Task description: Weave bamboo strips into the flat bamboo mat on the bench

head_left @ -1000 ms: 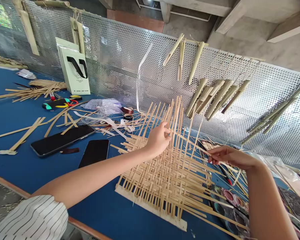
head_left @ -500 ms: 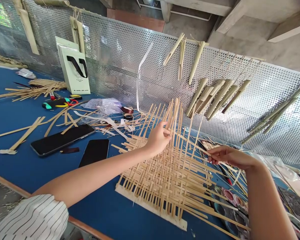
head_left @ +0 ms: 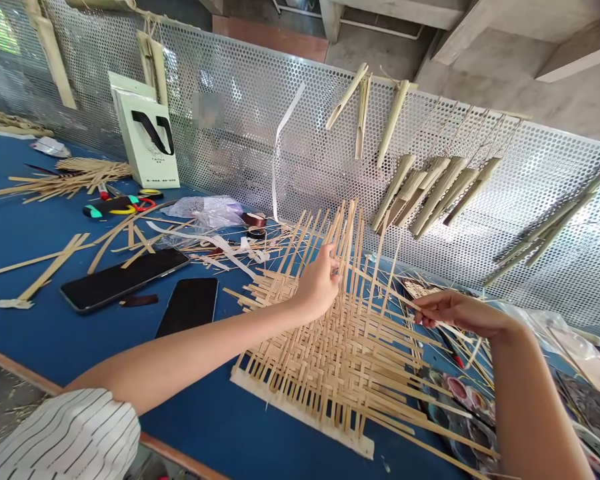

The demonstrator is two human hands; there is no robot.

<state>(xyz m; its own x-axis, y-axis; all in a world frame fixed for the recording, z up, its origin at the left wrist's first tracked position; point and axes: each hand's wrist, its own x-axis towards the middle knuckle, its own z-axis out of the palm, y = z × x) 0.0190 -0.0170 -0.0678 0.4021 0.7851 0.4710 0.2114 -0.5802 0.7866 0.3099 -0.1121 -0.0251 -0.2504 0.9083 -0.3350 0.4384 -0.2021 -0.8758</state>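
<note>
A partly woven mat of pale bamboo strips (head_left: pixel 325 360) lies on the blue table, its near ends fixed along a whitish band (head_left: pixel 300 413). At its far side my left hand (head_left: pixel 319 283) is closed around several upright strips, lifting them off the table. My right hand (head_left: pixel 443 310) pinches one long bamboo strip (head_left: pixel 393 291) between thumb and fingers. That strip slants leftward from my right hand toward the raised strips by my left hand. Where it passes behind the left fingers is hidden.
Two dark phones (head_left: pixel 125 279) (head_left: pixel 189 307) lie left of the mat. Beyond them are scissors (head_left: pixel 117 207), plastic wrap (head_left: pixel 205 212) and loose strips. A pale green bag (head_left: pixel 143 137) stands by the perforated metal screen (head_left: pixel 240 127). A paint palette (head_left: pixel 460 427) sits at the right.
My left hand has shifted very slightly, and the raised strips lean a little lower. My right hand keeps its pinch on the strip, almost in the same place.
</note>
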